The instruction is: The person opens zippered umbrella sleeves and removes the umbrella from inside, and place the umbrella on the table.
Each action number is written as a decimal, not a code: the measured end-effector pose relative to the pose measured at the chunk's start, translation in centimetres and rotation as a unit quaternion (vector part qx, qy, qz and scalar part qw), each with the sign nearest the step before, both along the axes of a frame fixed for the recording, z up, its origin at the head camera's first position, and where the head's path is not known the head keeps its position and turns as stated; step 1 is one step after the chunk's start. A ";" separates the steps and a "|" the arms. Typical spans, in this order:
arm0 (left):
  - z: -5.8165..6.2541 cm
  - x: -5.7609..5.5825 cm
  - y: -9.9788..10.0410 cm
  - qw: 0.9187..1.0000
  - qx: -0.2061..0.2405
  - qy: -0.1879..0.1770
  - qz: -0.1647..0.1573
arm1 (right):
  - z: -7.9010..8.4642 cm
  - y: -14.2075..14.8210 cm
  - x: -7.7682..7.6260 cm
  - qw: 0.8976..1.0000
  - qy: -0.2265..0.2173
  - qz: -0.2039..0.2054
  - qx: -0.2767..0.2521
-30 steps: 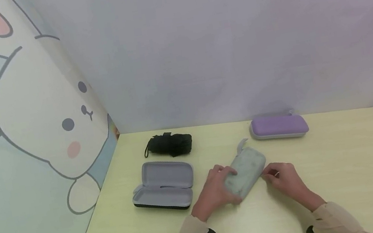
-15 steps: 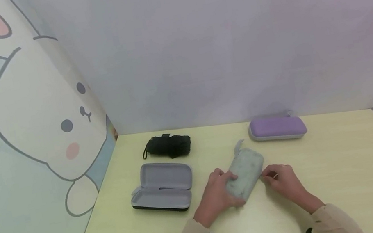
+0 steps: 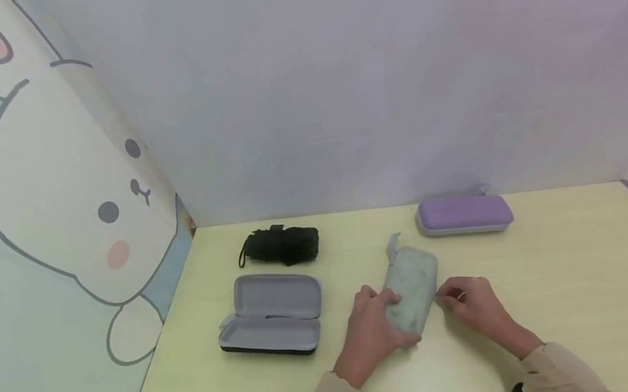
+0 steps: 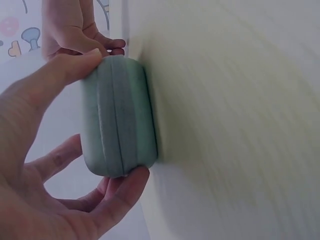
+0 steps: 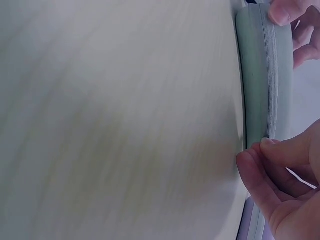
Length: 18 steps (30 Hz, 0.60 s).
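Observation:
A pale green zip case point(image 3: 415, 287) with a grey zipper band lies slantwise on the table, its grey loop strap point(image 3: 392, 246) pointing away. My left hand point(image 3: 372, 329) grips it across the near left end, thumb on one side and fingers on the other. At its right side my right hand point(image 3: 474, 301) pinches the zipper pull between thumb and forefinger. The pull itself is mostly hidden by the fingertips point(image 5: 250, 162). In the right wrist view the zipper point(image 5: 270, 75) runs along the side from the left hand to the pinch, its teeth together.
To the left lies an opened case point(image 3: 272, 315) with grey lining and a black outside. Behind it is a folded black umbrella point(image 3: 281, 245). A closed purple case point(image 3: 464, 214) sits at the back right, close to the wall. A rabbit-print sheet point(image 3: 62, 198) bounds the left side.
The green case has turned a little, its far end swinging left. My left hand turns with it, and my right hand keeps pinching at its right side.

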<state>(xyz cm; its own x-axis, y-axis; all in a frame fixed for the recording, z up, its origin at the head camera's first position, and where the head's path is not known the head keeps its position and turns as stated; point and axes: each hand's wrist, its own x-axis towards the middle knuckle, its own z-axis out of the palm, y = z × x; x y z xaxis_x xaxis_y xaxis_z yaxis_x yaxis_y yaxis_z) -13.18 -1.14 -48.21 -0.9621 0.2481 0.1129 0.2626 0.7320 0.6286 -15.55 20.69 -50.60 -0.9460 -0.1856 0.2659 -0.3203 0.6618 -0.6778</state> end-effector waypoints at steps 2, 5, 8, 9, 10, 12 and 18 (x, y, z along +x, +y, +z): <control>0.0 0.1 0.1 1.000 0.001 0.000 0.004 | 0.0 0.0 0.0 1.000 0.000 0.000 0.003; 0.0 0.2 0.2 1.000 0.001 0.000 0.009 | -0.1 -0.1 0.1 1.000 0.009 0.000 0.006; 0.0 0.3 0.4 1.000 -0.003 -0.001 0.013 | -0.2 -0.1 0.2 1.000 0.023 0.002 0.007; 0.0 0.3 0.4 1.000 -0.003 -0.001 0.013 | -0.2 -0.1 0.2 1.000 0.027 0.003 0.007; 0.0 0.3 0.5 1.000 -0.005 -0.001 0.014 | -0.2 -0.1 0.3 1.000 0.028 0.005 0.007; 0.0 0.3 0.6 1.000 -0.011 0.002 0.016 | -0.2 -0.1 0.3 0.999 0.034 0.010 0.005; 0.1 0.5 0.9 0.999 -0.019 0.008 0.026 | -0.3 -0.1 0.3 0.999 0.028 0.014 0.007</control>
<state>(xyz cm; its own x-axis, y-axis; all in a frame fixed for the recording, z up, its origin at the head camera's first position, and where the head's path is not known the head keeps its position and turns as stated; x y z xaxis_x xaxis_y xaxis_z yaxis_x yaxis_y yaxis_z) -12.69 -0.22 -48.08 -0.9720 0.2025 0.1191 0.2331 0.7685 0.5959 -15.23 20.62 -50.89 -0.9240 -0.2163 0.3152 -0.3761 0.6617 -0.6486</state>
